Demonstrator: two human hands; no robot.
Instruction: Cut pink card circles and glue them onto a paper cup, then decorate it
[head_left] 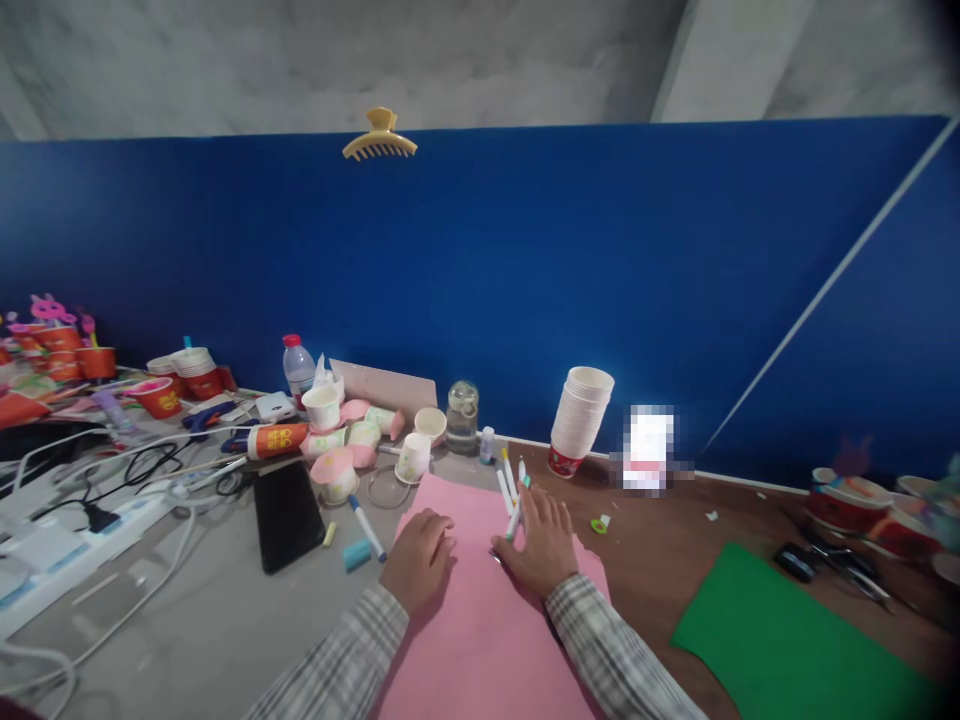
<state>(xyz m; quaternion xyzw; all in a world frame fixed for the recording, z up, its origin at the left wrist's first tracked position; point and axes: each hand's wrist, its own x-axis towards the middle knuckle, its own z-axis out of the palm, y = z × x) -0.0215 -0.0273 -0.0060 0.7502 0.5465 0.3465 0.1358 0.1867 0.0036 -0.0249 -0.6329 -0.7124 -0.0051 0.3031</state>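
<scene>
A large pink sheet (480, 640) lies in front of me across the grey and brown tabletops. My left hand (420, 560) rests on its left edge, fingers slightly curled and apart, holding nothing. On the right part of the sheet is my right hand (541, 540), its fingers spread forward over the far edge. A green-and-white marker (514, 520) lies between its thumb and index finger, touching or nearly touching them; no grip on it shows. Beyond that hand lie a yellow-capped marker (509, 470) and other pens. A blue-and-white marker (367, 527) is left of my left hand.
Paper cups (581, 415) stand stacked behind the sheet, beside a glass jar (462, 418). A black phone (288, 515), cables and a power strip (112, 530) lie left. Green paper (795, 640) and scissors (855, 570) lie right. A blue partition (525, 260) rises behind.
</scene>
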